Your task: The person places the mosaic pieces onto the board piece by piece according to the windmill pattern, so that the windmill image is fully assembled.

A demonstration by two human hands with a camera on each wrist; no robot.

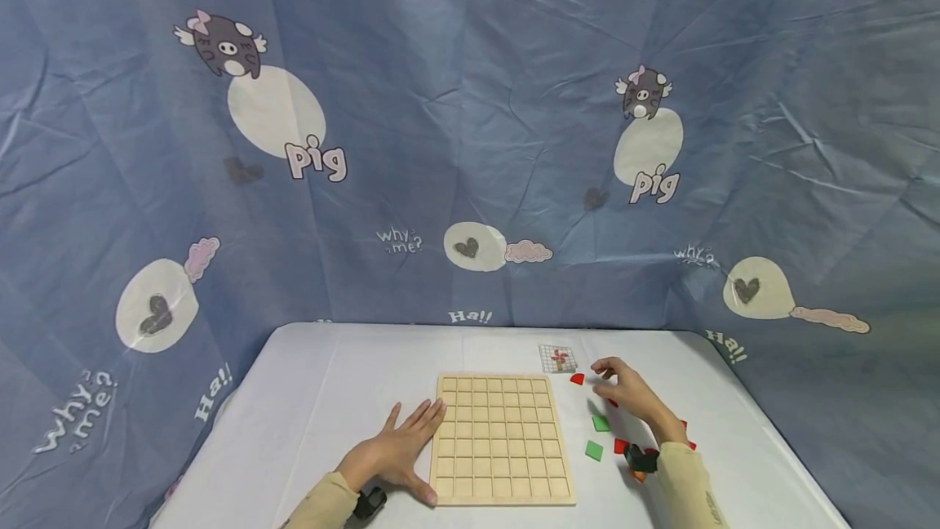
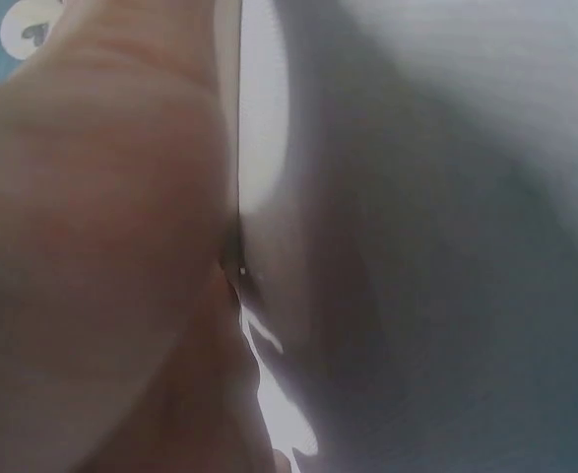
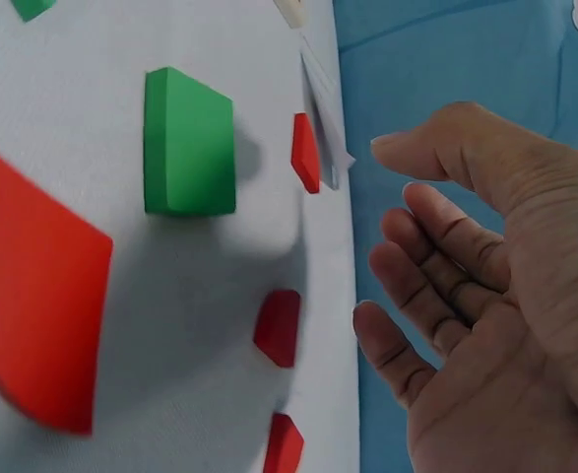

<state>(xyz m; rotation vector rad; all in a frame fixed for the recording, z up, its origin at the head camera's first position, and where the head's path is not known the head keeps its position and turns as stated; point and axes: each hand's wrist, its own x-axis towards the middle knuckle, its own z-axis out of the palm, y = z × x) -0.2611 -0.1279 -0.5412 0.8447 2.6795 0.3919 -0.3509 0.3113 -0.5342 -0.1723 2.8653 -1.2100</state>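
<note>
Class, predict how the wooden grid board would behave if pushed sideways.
The grid board would probably stay stiff, as it looks wooden and straight-edged. It seems unlikely to tip, lying broad and flat on the white tabletop. The left hand at its edge might limit leftward sliding.

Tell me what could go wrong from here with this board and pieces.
The left hand rests against the left edge of the grid board, so a sideways push might slide it. The right wrist's black camera appears close to the loose pieces and could brush them. If the right hand reaches for the red piece by the card, it might nudge the picture card.
</note>
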